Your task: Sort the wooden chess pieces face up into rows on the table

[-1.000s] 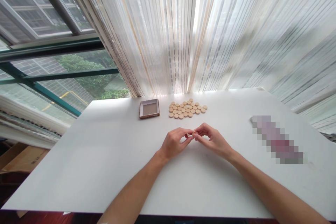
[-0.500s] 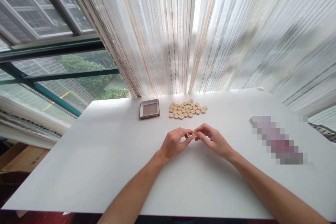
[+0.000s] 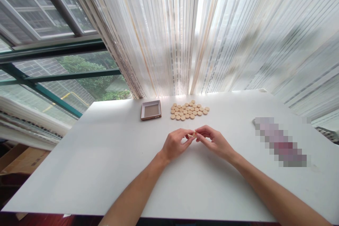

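Observation:
Between my fingertips is a small round Chinese chess piece, pale wood-coloured with a red mark on its face. My left hand pinches it from the left, thumb below and fingers above. From the right, my right hand also closes thumb and fingers on it. Much of the piece is covered by the fingertips. Just beyond my hands, several similar round pieces lie flat on the white table in loose rows, with no markings visible on their tops.
A shallow open box with a brown rim stands left of the pieces. At the right of the white table lies a long pixelated object. Striped curtains hang along the far edge, beside a window at the left.
The piece has turned between my fingertips, so less of its marked face shows. My right fingers have shifted slightly left; the pieces on the table are unmoved.

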`<action>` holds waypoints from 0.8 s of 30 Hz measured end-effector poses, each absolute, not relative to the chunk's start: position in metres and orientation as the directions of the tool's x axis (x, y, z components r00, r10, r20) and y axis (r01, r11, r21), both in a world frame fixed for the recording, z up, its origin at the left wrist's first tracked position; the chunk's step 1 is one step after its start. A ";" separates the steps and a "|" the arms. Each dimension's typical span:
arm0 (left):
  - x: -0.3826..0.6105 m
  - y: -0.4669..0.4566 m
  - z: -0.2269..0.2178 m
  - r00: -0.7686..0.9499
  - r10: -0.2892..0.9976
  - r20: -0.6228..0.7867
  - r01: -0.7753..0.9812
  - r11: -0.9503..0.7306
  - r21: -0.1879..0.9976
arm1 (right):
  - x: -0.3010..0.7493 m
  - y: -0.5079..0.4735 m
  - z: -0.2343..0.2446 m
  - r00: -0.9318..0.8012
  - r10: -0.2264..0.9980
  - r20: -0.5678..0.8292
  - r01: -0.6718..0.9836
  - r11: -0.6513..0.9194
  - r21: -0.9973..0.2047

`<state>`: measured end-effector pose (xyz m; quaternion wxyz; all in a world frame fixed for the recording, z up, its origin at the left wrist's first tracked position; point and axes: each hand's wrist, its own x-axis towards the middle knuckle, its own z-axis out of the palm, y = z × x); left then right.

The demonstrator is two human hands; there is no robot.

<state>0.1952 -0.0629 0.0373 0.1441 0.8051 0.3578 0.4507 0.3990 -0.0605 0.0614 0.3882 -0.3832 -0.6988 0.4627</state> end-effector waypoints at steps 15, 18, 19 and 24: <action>0.198 -0.066 0.042 0.337 0.716 0.612 0.465 -0.691 0.553 | 0.397 -0.065 0.055 -0.379 0.915 0.136 0.202 0.225 -0.953; 0.196 -0.065 0.044 0.326 0.727 0.605 0.471 -0.679 0.562 | 0.397 -0.065 0.058 -0.375 0.914 0.156 0.211 0.248 -0.945; 0.195 -0.065 0.045 0.318 0.732 0.603 0.475 -0.673 0.567 | 0.398 -0.064 0.058 -0.370 0.915 0.163 0.220 0.257 -0.941; 0.185 -0.058 0.046 0.246 0.770 0.588 0.529 -0.615 0.584 | 0.404 -0.055 0.055 -0.276 0.941 0.195 0.260 0.268 -0.928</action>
